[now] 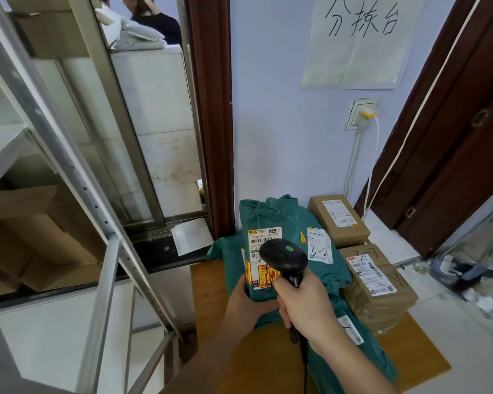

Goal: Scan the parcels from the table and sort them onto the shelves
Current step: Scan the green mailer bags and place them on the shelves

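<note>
While the left hand (244,301) cups the near end of a green parcel (271,223), fingers curled under its lower edge, the right hand (303,304) is wrapped round the handle of a black scanner (283,258), whose head sits over the parcel's white label (264,237). The held parcel stands tilted up above a wooden table (413,354), its far end toward the wall (271,109).

Under and beside it lies a second green parcel (336,268) with a label marked "3-2" (320,248). A third green parcel (362,362) lies along the table toward the near right edge, partly under the right forearm. Two brown cardboard boxes take the right side: one (337,220) at the back near the wall, one (377,282) closer, sitting on a stack of flat brown packets that reaches the table's right edge.

To the left stands a grey metal shelf rack (69,166); large plain cardboard boxes (40,240) fill its lower level, and another box (49,27) sits high up. Between the rack's near post and the table's left edge there is a narrow strip of pale floor. Bare tabletop shows at the near left corner and the near right corner. A black cord (305,362) hangs from the scanner handle down across the table.
</note>
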`<act>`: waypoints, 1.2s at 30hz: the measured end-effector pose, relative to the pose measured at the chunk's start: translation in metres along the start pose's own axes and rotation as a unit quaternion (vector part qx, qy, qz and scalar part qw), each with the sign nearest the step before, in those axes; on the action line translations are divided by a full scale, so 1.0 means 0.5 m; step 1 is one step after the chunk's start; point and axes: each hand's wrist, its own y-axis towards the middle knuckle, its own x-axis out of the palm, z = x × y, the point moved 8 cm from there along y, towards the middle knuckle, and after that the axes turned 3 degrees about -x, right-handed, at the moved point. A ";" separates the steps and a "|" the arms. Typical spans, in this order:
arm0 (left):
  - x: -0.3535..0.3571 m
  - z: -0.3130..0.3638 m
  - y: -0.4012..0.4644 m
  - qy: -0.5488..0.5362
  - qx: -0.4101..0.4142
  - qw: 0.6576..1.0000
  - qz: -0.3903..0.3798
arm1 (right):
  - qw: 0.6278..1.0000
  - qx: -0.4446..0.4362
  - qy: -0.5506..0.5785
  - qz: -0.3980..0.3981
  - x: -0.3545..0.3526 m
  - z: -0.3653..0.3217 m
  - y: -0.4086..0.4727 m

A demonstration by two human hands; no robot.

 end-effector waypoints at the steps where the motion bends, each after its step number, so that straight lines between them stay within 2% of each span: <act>1: 0.000 -0.001 0.000 0.000 -0.001 1.000 -0.001 | 1.000 0.004 0.001 -0.002 0.000 0.001 0.000; 14: -0.031 -0.047 0.010 0.007 -0.025 1.000 0.002 | 0.999 0.027 0.013 -0.019 0.026 0.013 -0.007; 25: -0.039 -0.037 -0.035 -0.005 -0.023 1.000 -0.003 | 0.999 0.003 -0.040 -0.008 0.014 -0.012 -0.046; 30: -0.052 0.010 -0.104 -0.067 -0.024 0.997 0.023 | 0.998 -0.022 -0.055 -0.030 -0.001 -0.022 -0.085; 36: -0.058 0.038 -0.223 -0.157 -0.011 0.983 0.090 | 0.985 -0.097 -0.091 -0.107 -0.018 -0.034 -0.173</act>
